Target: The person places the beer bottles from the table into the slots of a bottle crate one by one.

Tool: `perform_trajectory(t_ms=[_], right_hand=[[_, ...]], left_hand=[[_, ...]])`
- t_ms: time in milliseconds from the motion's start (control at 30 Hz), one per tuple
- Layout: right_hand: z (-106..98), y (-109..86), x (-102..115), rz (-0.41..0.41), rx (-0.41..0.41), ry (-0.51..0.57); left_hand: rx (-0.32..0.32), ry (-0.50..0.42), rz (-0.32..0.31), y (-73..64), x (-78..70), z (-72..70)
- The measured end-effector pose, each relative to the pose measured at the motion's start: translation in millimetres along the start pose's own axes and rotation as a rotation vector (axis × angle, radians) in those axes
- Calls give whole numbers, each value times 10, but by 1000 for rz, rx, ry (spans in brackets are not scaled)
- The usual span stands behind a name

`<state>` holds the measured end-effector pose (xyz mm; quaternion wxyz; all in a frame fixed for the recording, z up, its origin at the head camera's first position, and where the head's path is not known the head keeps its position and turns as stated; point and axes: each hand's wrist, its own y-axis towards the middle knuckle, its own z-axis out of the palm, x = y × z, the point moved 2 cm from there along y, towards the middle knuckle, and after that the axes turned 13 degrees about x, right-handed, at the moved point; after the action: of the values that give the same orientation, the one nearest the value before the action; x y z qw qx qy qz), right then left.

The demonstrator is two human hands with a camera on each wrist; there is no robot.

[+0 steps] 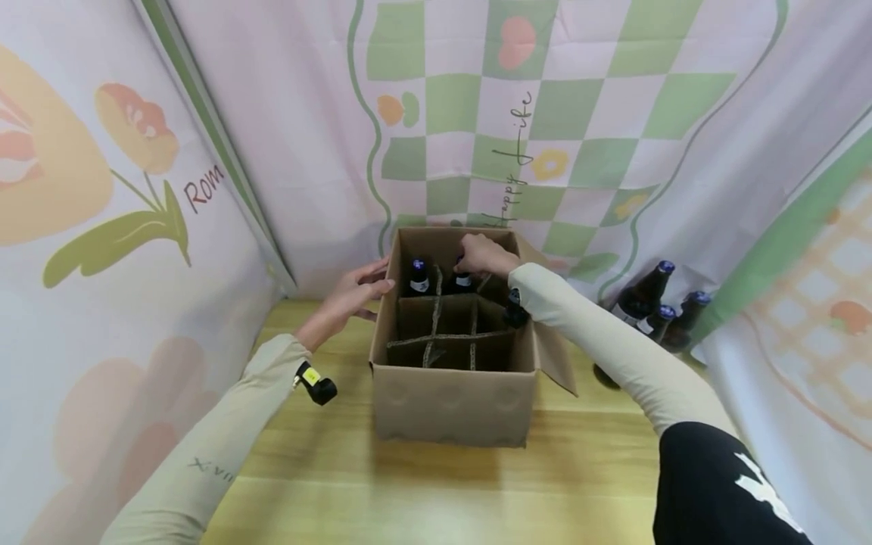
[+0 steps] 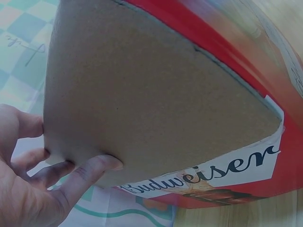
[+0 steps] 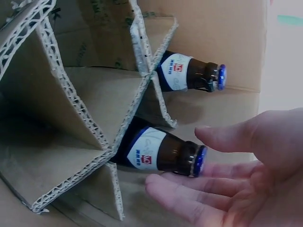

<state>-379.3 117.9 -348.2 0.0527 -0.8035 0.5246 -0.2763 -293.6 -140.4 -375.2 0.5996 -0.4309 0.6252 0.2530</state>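
An upright cardboard box [image 1: 453, 405] with cardboard dividers [image 1: 436, 337] holds two brown beer bottles with blue caps in its back row. My right hand [image 1: 485, 256] reaches inside, over the right-hand bottle [image 3: 150, 150]. In the right wrist view its fingers lie along the bottle's neck, while the thumb stands apart from the cap. The second bottle [image 1: 419, 278] stands in the back left compartment. My left hand [image 1: 347, 295] is at the box's left side. Its fingertips touch the bare brown face of a side flap [image 2: 156, 99], whose lower border meets a "Budweiser" strip.
Several more brown bottles [image 1: 642, 297] with blue caps stand on the wooden table [image 1: 306, 469] to the right, partly behind my right sleeve. An open side flap [image 1: 555, 359] juts from the box's right side. A patterned curtain [image 1: 450, 166] hangs close behind the box.
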Motion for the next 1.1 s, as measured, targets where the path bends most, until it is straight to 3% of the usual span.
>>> perform_trajectory(t_ms=[367,733,1000,1100], right_hand=[[-68,-136,92,31,79,-13],[-323,-251,86,-50,-30,140],[-424,-395,-115,-84,-110,267],[-451,-469,-190,-78,-140,259]], left_hand=[[-8,-13,-6,16,-2,14],[-5,7,9,4,-35,-4],[1,10,-9,19,-19,4],[-4,13,-13,21,-15,8]])
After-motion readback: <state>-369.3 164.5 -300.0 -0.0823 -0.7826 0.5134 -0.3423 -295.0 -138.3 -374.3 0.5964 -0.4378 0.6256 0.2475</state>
